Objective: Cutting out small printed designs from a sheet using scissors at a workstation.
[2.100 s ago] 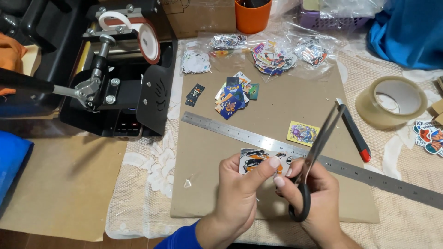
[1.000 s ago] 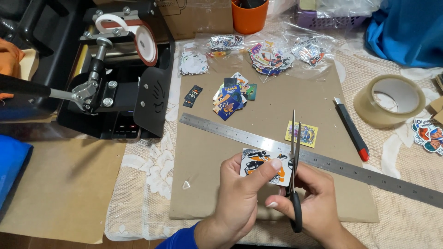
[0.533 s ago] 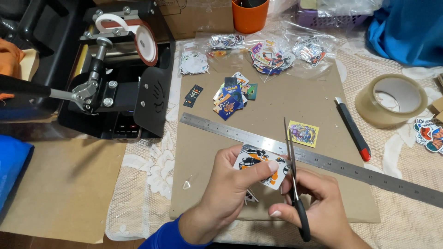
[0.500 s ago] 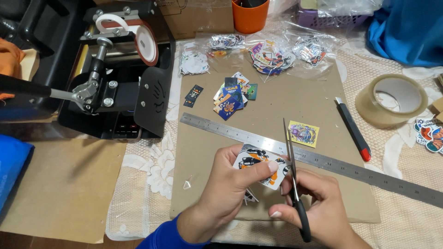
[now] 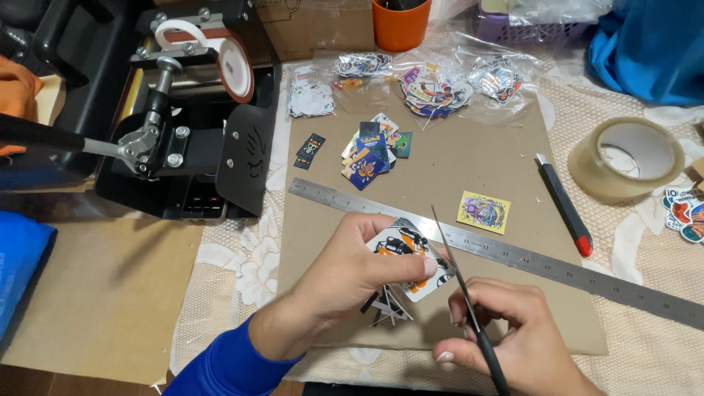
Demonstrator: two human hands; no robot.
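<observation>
Left hand (image 5: 352,268) pinches a printed sticker sheet (image 5: 407,253) above the cardboard mat (image 5: 440,169). Right hand (image 5: 513,334) grips black scissors (image 5: 466,301), blades nearly closed at the sheet's right edge. Steel ruler (image 5: 557,264) lies just behind.

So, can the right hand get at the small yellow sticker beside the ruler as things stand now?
Probably not at once. The path over the metal ruler to the yellow sticker looks free, but the right hand is full with the scissors, cutting the sticker sheet held by the left hand.

Matt brown cardboard sheet (image 5: 469,158) under a brushed steel ruler (image 5: 513,253); glossy clear tape roll (image 5: 627,160) at two o'clock; sticker (image 5: 408,253) seems glossy paper.
</observation>
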